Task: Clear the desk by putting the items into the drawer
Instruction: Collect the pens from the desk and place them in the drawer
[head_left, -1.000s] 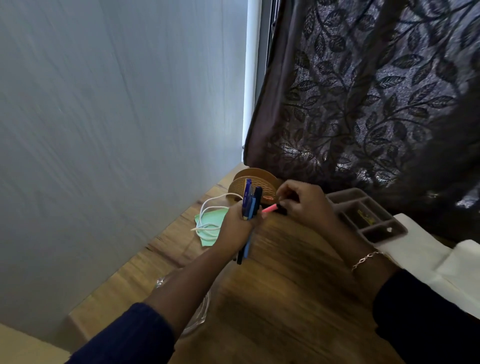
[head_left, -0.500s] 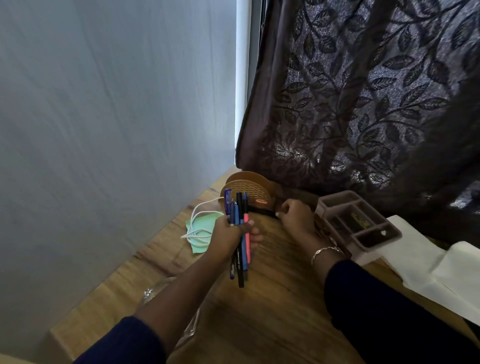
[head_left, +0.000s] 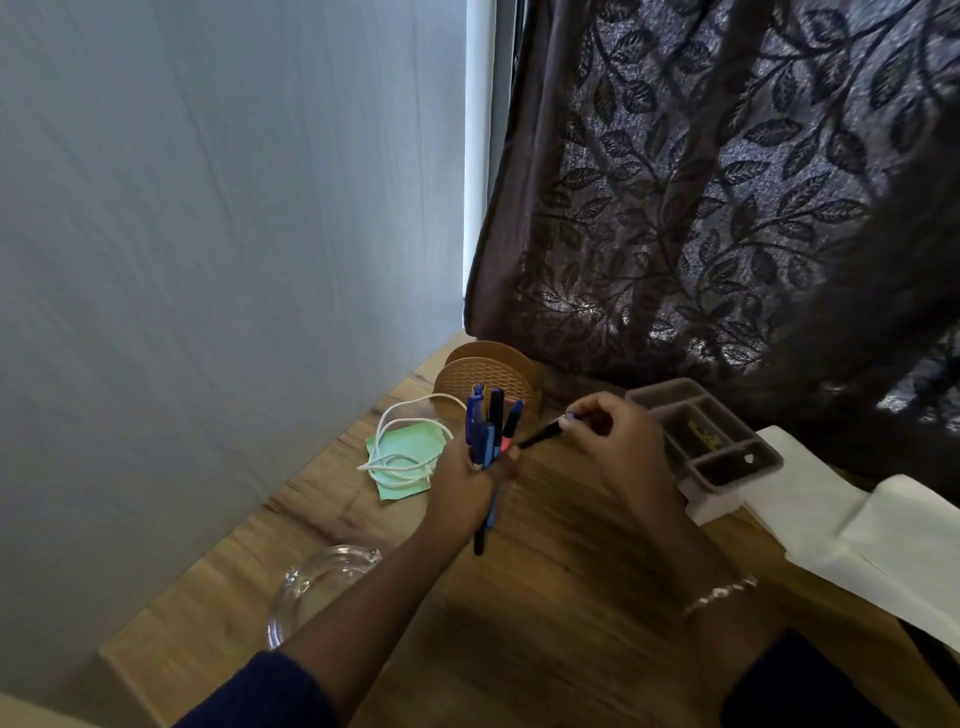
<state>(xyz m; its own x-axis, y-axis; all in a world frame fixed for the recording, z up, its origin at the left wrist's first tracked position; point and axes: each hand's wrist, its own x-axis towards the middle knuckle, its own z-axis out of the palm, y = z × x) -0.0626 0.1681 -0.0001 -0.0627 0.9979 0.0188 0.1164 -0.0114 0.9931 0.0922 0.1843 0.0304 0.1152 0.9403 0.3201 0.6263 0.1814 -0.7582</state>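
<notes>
A bundle of pens (head_left: 488, 423) is gripped upright in the curled fingers of the left hand (head_left: 462, 486), just in front of the brown mesh holder (head_left: 488, 371). A black pen (head_left: 540, 435) is pinched at one end by the right hand (head_left: 613, 447), in front of the holder and to its right. Its long axis is nearly level, and its free end is aimed at the bundle, close beside it. No drawer is seen.

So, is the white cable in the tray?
No, the cable lies coiled on the green paper, well apart from the tray.
</notes>
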